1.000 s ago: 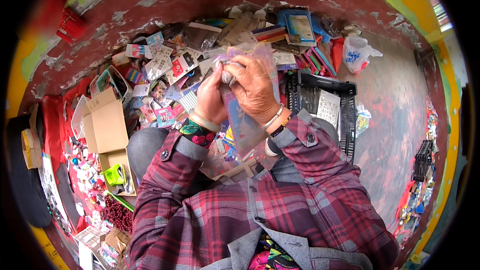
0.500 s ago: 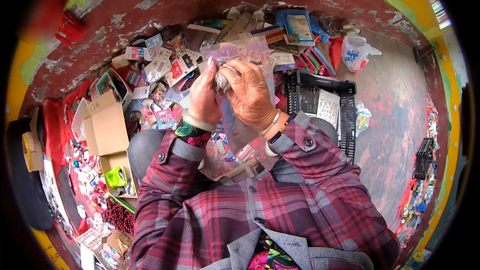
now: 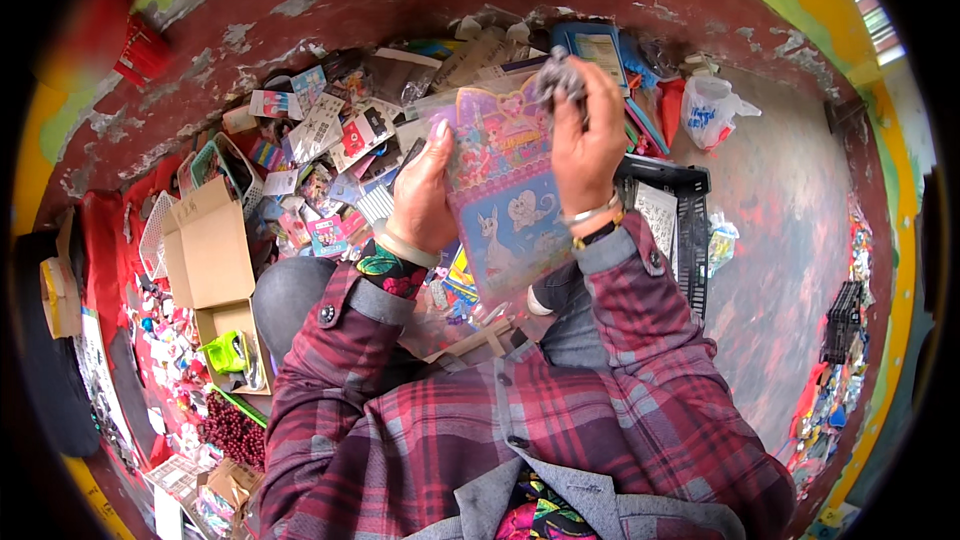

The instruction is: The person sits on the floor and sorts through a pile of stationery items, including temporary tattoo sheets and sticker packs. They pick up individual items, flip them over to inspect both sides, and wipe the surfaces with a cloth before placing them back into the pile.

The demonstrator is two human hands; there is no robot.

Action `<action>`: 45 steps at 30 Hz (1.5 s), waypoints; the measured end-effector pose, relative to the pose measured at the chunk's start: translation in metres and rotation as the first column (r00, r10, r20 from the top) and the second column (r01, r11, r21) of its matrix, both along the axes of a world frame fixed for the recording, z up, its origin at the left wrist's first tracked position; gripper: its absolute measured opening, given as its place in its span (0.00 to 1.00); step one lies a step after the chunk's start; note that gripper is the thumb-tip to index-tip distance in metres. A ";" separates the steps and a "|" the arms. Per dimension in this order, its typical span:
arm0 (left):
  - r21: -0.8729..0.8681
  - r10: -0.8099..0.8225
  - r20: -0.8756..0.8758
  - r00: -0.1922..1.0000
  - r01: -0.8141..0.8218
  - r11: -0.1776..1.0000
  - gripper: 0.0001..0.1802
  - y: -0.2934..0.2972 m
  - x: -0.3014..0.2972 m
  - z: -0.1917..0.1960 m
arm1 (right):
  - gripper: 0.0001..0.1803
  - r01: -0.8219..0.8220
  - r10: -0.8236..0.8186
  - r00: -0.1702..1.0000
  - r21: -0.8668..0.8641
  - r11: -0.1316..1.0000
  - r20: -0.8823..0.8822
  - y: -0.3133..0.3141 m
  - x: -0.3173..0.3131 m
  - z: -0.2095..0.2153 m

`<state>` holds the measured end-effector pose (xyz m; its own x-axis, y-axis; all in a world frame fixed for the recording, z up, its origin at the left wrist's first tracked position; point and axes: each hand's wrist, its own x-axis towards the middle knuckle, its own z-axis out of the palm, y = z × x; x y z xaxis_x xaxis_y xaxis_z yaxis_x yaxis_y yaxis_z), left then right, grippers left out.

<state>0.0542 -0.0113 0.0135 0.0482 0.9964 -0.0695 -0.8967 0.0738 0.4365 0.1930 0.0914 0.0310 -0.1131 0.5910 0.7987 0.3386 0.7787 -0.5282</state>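
My left hand [image 3: 424, 198] is closed on the left edge of a flat picture packet [image 3: 512, 225] in clear plastic. Its upper part is purple and pink with cartoon figures; below, white animal outlines stand on blue. Raised at the packet's upper right, my right hand [image 3: 588, 145] pinches a crumpled dark grey wad [image 3: 560, 78] that looks like a rag. The wad is off the packet's face, and the hand covers the packet's right edge.
A heap of packaged goods and cards [image 3: 320, 130] lies ahead against the red wall. To the left stands an open cardboard box [image 3: 212, 250] near white baskets. A black crate [image 3: 692, 240] sits to the right, with a white plastic bag [image 3: 712, 112] beyond it.
My right hand has moved up and to the right with the grey wad, away from my left hand. The packet's printed face now shows, turned toward me.
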 end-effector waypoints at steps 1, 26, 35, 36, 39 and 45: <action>0.018 -0.007 0.031 0.999 0.006 1.000 0.24 0.002 -0.001 -0.002 | 0.19 -0.084 0.080 0.994 0.051 0.995 0.079 -0.009 -0.003 -0.003; 0.026 0.077 0.057 0.995 -0.078 0.997 0.25 0.002 -0.065 -0.012 | 0.18 -0.926 0.012 0.363 -0.360 0.113 -0.932 0.058 0.031 -0.037; -0.168 0.060 -0.207 0.976 -0.096 0.981 0.19 0.007 -0.052 -0.019 | 0.15 -0.806 0.249 0.567 -0.591 -0.026 -0.785 0.030 0.024 -0.013; -0.134 0.134 -0.240 0.961 -0.170 0.976 0.19 0.008 -0.053 -0.020 | 0.14 -0.811 0.243 0.568 -0.585 0.001 -0.786 0.032 0.025 -0.015; -0.034 0.361 -0.404 0.841 -0.408 0.912 0.17 0.014 -0.063 -0.010 | 0.12 -0.833 0.178 0.552 -0.547 0.080 -0.815 0.045 0.030 -0.021; 0.832 0.851 -0.312 0.423 -0.311 0.460 0.07 -0.048 -0.028 0.103 | 0.11 -0.838 0.009 0.524 -0.513 0.184 -0.852 0.058 0.041 -0.024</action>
